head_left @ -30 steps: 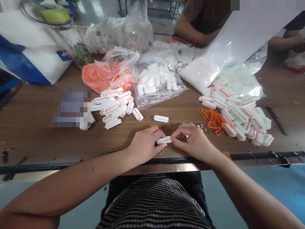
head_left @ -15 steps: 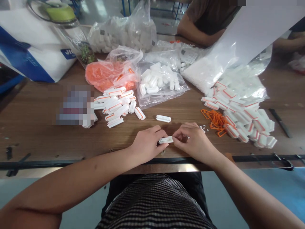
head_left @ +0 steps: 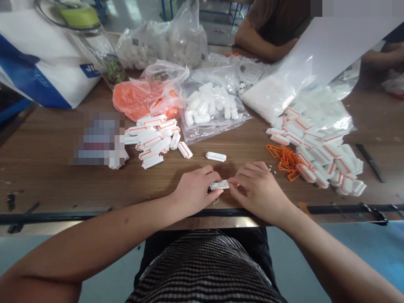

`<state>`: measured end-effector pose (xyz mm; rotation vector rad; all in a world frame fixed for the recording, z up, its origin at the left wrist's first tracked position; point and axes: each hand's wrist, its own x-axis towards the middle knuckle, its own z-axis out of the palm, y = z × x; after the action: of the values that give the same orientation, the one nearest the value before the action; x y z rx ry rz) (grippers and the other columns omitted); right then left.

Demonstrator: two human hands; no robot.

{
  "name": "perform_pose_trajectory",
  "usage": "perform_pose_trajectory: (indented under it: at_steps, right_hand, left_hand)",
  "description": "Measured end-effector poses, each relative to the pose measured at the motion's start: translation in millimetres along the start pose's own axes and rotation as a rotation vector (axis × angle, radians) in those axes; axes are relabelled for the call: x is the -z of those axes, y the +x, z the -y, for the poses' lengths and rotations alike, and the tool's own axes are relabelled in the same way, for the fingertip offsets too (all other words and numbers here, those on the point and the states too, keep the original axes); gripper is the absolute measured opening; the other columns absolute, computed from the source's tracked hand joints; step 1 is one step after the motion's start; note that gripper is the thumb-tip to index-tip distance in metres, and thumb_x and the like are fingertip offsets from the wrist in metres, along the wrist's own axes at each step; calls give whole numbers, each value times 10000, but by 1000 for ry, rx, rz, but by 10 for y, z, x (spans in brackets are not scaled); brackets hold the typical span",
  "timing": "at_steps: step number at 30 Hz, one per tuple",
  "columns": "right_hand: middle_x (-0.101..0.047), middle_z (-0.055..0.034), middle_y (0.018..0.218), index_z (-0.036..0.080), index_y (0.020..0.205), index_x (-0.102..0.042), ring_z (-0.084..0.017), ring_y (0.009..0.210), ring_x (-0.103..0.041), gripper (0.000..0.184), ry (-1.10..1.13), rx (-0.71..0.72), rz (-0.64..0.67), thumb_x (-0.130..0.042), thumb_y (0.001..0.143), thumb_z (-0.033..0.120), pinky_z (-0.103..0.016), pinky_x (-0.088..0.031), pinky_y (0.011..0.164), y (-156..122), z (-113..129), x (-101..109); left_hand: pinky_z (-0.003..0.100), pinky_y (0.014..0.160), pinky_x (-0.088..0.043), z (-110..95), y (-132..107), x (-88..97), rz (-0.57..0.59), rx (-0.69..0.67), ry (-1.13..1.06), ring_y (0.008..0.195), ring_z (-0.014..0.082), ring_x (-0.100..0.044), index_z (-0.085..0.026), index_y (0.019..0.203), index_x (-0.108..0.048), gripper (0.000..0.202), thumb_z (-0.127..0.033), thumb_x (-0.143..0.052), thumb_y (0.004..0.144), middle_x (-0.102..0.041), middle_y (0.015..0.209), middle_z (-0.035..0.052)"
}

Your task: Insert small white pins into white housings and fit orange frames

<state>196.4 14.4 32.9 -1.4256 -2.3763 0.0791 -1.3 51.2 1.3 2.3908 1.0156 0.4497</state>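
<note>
My left hand [head_left: 199, 190] grips a small white plastic strip-shaped housing [head_left: 220, 184], with a row of little marks along its face, just above the table's near edge. The thumb and fingers of my right hand [head_left: 256, 185] are pinched together at the right end of that housing. Whatever sits between those fingertips is too small to make out. A second white housing [head_left: 216, 156] lies on the table just beyond my hands. Several tiny white bits [head_left: 272, 170] are scattered by my right knuckles, partly covered by the hand.
White pieces with orange edging lie in a left pile [head_left: 154, 141] and a right pile [head_left: 325, 155]. Orange frames [head_left: 284, 160] are heaped beside the right pile. Behind are an orange bag [head_left: 135, 99], a clear bag [head_left: 214, 105], a bottle [head_left: 101, 50] and a co-worker's arm [head_left: 259, 44].
My right hand has turned slightly over the housing's end and now covers more of the tiny white bits. My left hand and the housing look the same.
</note>
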Motion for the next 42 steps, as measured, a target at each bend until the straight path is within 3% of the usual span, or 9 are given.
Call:
perform_pose_trajectory:
  at_steps: [3, 11, 13, 16, 18, 21, 30, 38, 42]
  right_hand:
    - [-667, -7, 655, 191, 748, -723, -162, 692, -566, 173, 23, -13, -42, -591, 860, 187, -331, -357, 747, -22, 5, 36]
    - [-682, -26, 651, 186, 716, -720, -178, 681, -576, 232, -151, 66, -40, -556, 879, 205, -367, -360, 763, -78, 105, -64]
    - [-701, -23, 683, 201, 711, -723, -175, 709, -608, 254, -45, -56, -49, -543, 888, 228, -340, -380, 747, -120, -53, -20]
    - [-733, -41, 756, 206, 759, -738, -188, 732, -650, 250, -21, -432, -56, -537, 879, 293, -307, -412, 693, -216, -465, 135]
    - [-726, -38, 696, 222, 793, -758, -209, 653, -642, 224, -102, -715, 84, -565, 831, 329, -304, -393, 599, -274, -741, 251]
    - [-729, -40, 680, 238, 752, -772, -234, 673, -659, 227, -119, -861, 249, -591, 784, 372, -306, -400, 590, -307, -972, 358]
    - [-703, -21, 615, 230, 676, -742, -206, 620, -639, 215, -167, -717, 262, -545, 735, 294, -295, -390, 584, -219, -926, 330]
    - [-733, -33, 661, 215, 716, -781, -221, 670, -672, 235, -53, -819, 192, -594, 730, 356, -282, -412, 579, -290, -1000, 293]
    - [-699, -18, 580, 201, 661, -765, -197, 612, -648, 198, 16, -846, 171, -624, 703, 334, -278, -405, 566, -269, -1024, 263]
  left_hand:
    - [280, 672, -478, 1, 2, -10, -7, -2, -6, 803, 160, -645, -217, 926, -661, 94, -277, -669, 854, -655, 925, -15]
    - [264, 652, -465, 12, 9, 0, -28, -7, -5, 746, 141, -622, -213, 924, -664, 94, -277, -675, 855, -644, 890, -18]
    - [262, 640, -455, 5, 15, 10, -27, 3, -10, 691, 126, -598, -220, 911, -668, 79, -273, -680, 854, -637, 864, -27]
    - [270, 636, -447, -3, 17, 20, -26, -9, -15, 659, 122, -581, -217, 909, -667, 78, -262, -689, 849, -628, 845, -30]
    - [274, 636, -447, -2, 14, 21, -35, -22, -21, 662, 124, -584, -212, 912, -664, 84, -260, -693, 849, -628, 852, -28]
    - [275, 637, -452, 9, 10, 13, -42, -28, -29, 663, 123, -585, -214, 917, -663, 86, -260, -694, 851, -628, 861, -28]
    - [271, 659, -469, 17, 15, 25, -26, -35, -40, 701, 128, -593, -216, 941, -657, 91, -268, -668, 867, -632, 880, -15]
    - [275, 649, -460, 15, 13, 23, -16, -35, -46, 703, 132, -591, -219, 951, -664, 96, -268, -670, 869, -628, 882, -18]
    - [277, 652, -461, 8, 18, 23, -20, -31, -43, 714, 137, -598, -217, 952, -665, 99, -267, -673, 867, -635, 886, -18]
